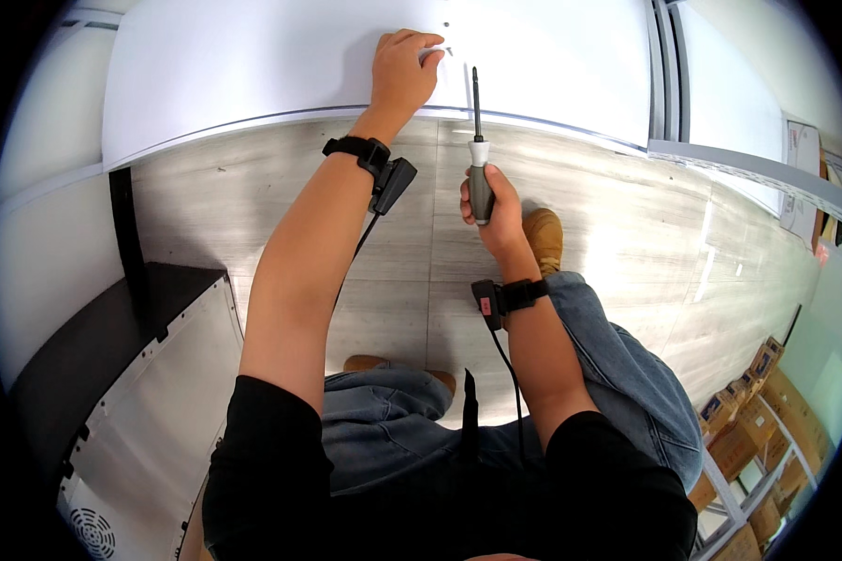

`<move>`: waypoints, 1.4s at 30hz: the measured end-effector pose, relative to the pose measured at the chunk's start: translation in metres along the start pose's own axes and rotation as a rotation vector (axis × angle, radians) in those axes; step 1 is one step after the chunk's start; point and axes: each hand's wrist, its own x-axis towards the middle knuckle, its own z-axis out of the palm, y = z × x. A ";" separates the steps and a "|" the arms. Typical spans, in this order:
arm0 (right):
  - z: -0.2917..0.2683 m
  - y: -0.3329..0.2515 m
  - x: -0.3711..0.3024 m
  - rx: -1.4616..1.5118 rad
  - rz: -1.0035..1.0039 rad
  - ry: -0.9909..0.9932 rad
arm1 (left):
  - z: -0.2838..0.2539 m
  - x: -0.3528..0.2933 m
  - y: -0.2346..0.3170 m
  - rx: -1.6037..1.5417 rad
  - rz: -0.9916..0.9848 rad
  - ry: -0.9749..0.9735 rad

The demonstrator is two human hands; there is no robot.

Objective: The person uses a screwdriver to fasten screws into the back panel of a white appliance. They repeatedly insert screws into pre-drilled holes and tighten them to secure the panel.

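My left hand (pixel 406 73) rests against the white panel (pixel 253 65), its thumb and forefinger parted. Just beyond those fingertips is a tiny dark screw-like piece (pixel 449 51) at the panel surface. A small dark dot (pixel 446 24), a screw head or a hole, sits farther up. My right hand (pixel 494 201) is wrapped round the grey and white handle of a screwdriver (pixel 478 112). Its dark shaft points away from me, the tip over the panel to the right of the screw-like piece. Whether the tip touches the panel I cannot tell.
Metal framing (pixel 720 159) runs along the panel's right side. At the left stands a metal cabinet (pixel 150 402) with a black top. Cardboard boxes (pixel 748 411) are stacked at the lower right. Cables hang from both wrist straps, and my shoes stand on the wood-look floor (pixel 384 271).
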 end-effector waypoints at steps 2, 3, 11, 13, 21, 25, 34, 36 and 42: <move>0.007 0.002 0.000 -0.019 0.020 -0.018 | -0.008 -0.005 -0.004 -0.125 -0.109 -0.048; 0.012 0.004 0.002 -0.033 0.036 -0.034 | -0.014 -0.008 -0.006 -0.187 -0.166 -0.069; 0.087 0.045 0.004 -0.260 0.169 -0.198 | -0.103 -0.078 -0.039 -0.741 -0.790 0.108; 0.104 0.064 0.006 -0.365 0.211 -0.273 | -0.130 -0.105 -0.050 -0.943 -0.967 0.216; 0.144 0.142 0.000 -0.686 0.610 -0.565 | -0.214 -0.242 -0.078 -1.032 -1.467 0.696; 0.157 0.180 -0.014 -0.783 0.668 -0.648 | -0.242 -0.300 -0.088 -1.016 -1.522 0.765; 0.178 0.205 -0.031 -0.866 0.686 -0.614 | -0.253 -0.333 -0.115 -0.973 -1.558 0.852; 0.181 0.205 -0.031 -0.871 0.696 -0.609 | -0.249 -0.336 -0.121 -0.946 -1.572 0.854; 0.178 0.210 -0.025 -0.863 0.713 -0.567 | -0.238 -0.338 -0.125 -0.883 -1.606 0.879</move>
